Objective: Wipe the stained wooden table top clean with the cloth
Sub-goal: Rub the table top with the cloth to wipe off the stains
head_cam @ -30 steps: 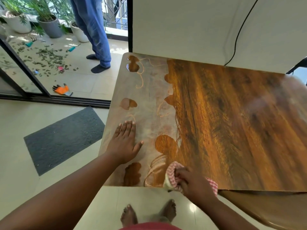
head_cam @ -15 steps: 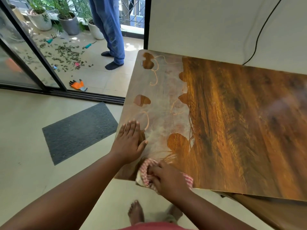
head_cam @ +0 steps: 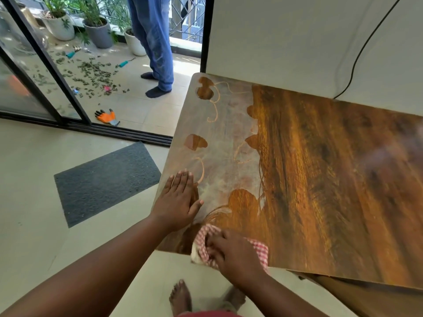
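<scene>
Head view, the only 1: the right hand curls its fingers into a bunched red-and-white checked cloth and presses it on the near edge of the wooden desk, part of the cloth hanging over that edge. The left hand lies flat, fingers straight and together, palm down on the desk's left margin just beside the cloth, holding nothing.

Compared with 1 second ago, the cloth has travelled leftward along the near edge, out of the glossy brown wood and into the corner of the dull grey film that covers the left strip of the desk. The left hand has kept its place as a brace. The near-edge band between the hands now looks darker and wiped, with curved streaks arcing above the cloth.

In my judgement the wiping is well along: most of the top to the right shows clean grain, while the left strip, broken only by a few brown patches, is still to be done. Next strokes probably have to run away from the person along that strip, and the bracing hand sits on it.

Beyond the sliding door another person's legs stand among scattered leaves.
</scene>
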### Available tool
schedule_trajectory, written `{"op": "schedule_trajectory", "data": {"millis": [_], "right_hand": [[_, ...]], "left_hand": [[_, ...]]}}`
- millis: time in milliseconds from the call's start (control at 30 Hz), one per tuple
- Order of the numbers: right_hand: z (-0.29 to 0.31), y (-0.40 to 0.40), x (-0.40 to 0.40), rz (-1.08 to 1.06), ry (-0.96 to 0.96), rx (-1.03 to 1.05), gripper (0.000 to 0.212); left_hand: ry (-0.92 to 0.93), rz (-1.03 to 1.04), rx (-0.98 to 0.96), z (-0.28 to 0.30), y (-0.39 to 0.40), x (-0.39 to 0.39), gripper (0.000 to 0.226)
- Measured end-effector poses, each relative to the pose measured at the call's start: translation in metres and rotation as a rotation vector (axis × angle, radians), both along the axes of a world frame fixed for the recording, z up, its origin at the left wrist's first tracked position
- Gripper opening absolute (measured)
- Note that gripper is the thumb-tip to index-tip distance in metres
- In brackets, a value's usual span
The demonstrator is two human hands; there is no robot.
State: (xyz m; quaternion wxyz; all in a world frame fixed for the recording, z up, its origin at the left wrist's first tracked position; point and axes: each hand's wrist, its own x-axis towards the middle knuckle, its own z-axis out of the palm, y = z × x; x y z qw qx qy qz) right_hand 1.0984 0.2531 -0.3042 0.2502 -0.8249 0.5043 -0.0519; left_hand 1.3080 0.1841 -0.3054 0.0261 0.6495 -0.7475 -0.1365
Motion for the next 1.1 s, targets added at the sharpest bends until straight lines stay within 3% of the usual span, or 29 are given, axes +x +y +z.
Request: {"op": "schedule_trajectory", "data": {"millis": [100,200,367,500,600,767,900,1100], "right_hand": [[0.003,-0.001,-0.048,-0.037,0.012,0.027,0.024],[0.001,-0.035,-0.092,-0.263,0.081,-0.004,0.020],[-0.001,-0.117,-0.068,-0.485,0.055,-0.018,0.020],[-0.008,-0.093,-0.027,-0.240,-0.007,-0.055,0.032],[-0.004,-0.051,-0.049,-0.036,-0.030,0.027,0.029],[0.008,-0.120,-0.113,-0.209,0.053,0.070,0.017],[0.008,-0.184,-0.096,-0.352,0.063,0.011,0.015],[-0.012,-0.127,-0.076,0.042,-0.041,-0.027,0.034]], "left_hand": [[0.011,-0.003,-0.008,0.002,-0.005,-0.004,0.078],[-0.005,-0.006,0.000,0.000,-0.009,-0.008,0.078],[-0.039,-0.023,0.045,-0.005,-0.013,-0.018,0.079],[-0.059,-0.037,0.055,-0.009,-0.019,-0.028,0.081],[-0.057,-0.028,0.046,-0.007,-0.030,-0.033,0.090],[-0.107,-0.004,0.061,-0.001,-0.049,-0.042,0.078],[-0.132,0.013,0.111,0.002,-0.058,-0.056,0.077],[-0.149,0.034,0.122,0.004,-0.066,-0.070,0.079]]}}
